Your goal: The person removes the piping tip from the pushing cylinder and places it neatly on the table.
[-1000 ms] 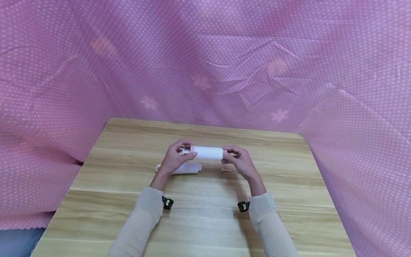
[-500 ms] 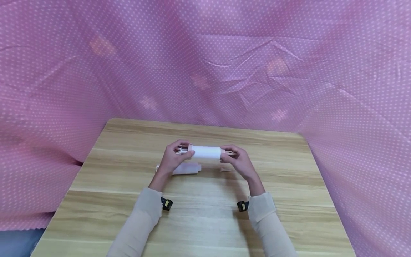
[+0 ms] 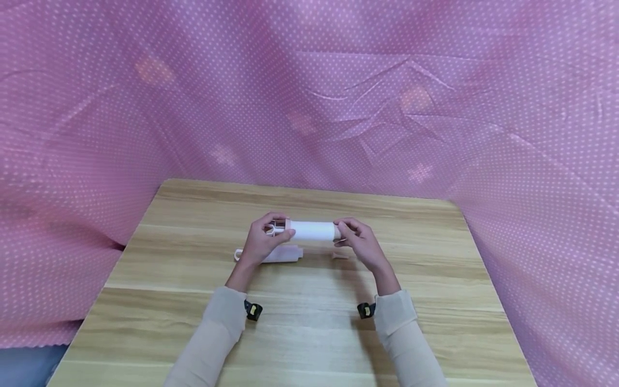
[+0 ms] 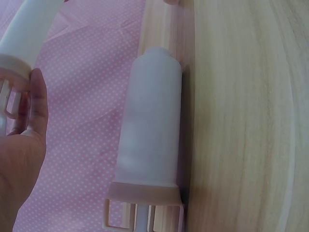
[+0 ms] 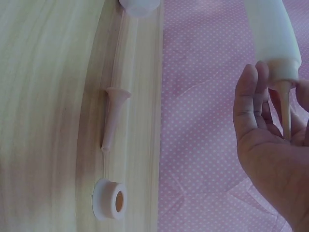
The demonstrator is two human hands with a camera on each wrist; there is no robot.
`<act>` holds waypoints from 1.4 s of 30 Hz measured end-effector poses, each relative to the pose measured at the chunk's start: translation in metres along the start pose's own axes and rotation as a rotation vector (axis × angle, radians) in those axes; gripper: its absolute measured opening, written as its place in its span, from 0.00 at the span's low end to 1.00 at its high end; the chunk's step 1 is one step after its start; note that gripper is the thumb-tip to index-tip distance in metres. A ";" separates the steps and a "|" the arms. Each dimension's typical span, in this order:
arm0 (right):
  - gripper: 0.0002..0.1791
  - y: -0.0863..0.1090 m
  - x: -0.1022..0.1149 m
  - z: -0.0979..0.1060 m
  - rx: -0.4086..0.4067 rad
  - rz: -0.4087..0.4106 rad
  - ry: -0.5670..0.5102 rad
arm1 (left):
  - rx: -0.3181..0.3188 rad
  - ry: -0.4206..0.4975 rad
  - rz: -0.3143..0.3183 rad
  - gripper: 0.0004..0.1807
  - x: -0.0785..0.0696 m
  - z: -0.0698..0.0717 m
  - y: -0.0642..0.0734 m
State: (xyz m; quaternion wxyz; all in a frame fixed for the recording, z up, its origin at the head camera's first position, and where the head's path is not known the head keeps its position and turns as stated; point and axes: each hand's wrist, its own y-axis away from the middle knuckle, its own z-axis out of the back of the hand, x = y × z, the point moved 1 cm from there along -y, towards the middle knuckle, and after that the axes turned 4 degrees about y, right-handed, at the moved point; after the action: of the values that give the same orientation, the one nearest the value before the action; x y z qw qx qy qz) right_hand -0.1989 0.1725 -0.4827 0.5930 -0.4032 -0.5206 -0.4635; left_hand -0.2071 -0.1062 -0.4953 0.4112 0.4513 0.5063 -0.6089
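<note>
A white decorating syringe (image 3: 313,230) with a pinkish collar and finger loops is held level above the table between both hands. My left hand (image 3: 258,241) grips it at the collar, thumb in front and fingers behind, beside the loops and plunger. At the other end my right hand (image 3: 361,244) has its fingers and thumb round the tip's ring, where a long beige nozzle (image 5: 286,113) points into the palm. A second, similar syringe (image 4: 149,125) lies on the table under the left hand, its narrow neck facing right.
On the wooden table (image 3: 309,333), a loose flared nozzle (image 5: 113,116) lies below the held syringe's tip. Near it, in the right wrist view, sits a flanged ring (image 5: 111,199). Pink dotted cloth (image 3: 309,107) hangs behind and at both sides of the table.
The held syringe shifted slightly left, then back right. The right fingers moved at the tip, baring the nozzle's base half a second ago and covering more of it now. Things on the table stayed put.
</note>
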 end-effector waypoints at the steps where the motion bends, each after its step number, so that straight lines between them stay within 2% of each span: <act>1: 0.23 0.000 0.000 0.000 0.003 -0.007 0.000 | 0.002 0.002 0.000 0.21 0.000 0.000 0.000; 6: 0.20 0.001 -0.002 0.000 0.022 -0.020 -0.022 | -0.007 0.014 0.003 0.21 0.002 -0.001 0.002; 13: 0.16 0.004 -0.005 0.001 0.016 0.048 -0.017 | -0.013 -0.009 0.018 0.21 0.005 -0.001 0.001; 14: 0.16 0.004 -0.005 0.001 0.011 0.057 -0.014 | -0.011 -0.011 0.021 0.21 0.003 -0.001 0.002; 21: 0.11 0.005 -0.004 0.003 -0.027 0.101 -0.042 | -0.006 -0.003 0.014 0.19 -0.033 -0.003 0.009; 24: 0.12 0.003 -0.002 0.003 -0.047 0.089 -0.067 | -0.009 0.008 0.011 0.19 -0.034 -0.004 0.010; 26: 0.14 0.001 -0.002 0.003 -0.055 0.080 -0.077 | -0.014 0.019 0.010 0.19 -0.027 -0.004 0.008; 32: 0.20 -0.001 -0.005 0.002 -0.023 0.027 -0.141 | -0.020 0.045 0.040 0.22 -0.031 -0.002 0.007; 33: 0.20 -0.001 -0.006 0.002 -0.015 0.021 -0.147 | -0.019 0.048 0.047 0.22 -0.037 -0.002 0.007; 42: 0.18 0.002 -0.003 0.002 0.009 0.025 -0.125 | -0.011 0.046 0.033 0.21 -0.037 -0.001 0.006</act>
State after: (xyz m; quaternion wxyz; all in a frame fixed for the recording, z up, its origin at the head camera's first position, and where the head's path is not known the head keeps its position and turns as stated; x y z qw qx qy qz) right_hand -0.1974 0.1754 -0.4854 0.5667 -0.4351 -0.5536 -0.4278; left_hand -0.1919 -0.1045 -0.4612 0.4119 0.4712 0.5117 -0.5886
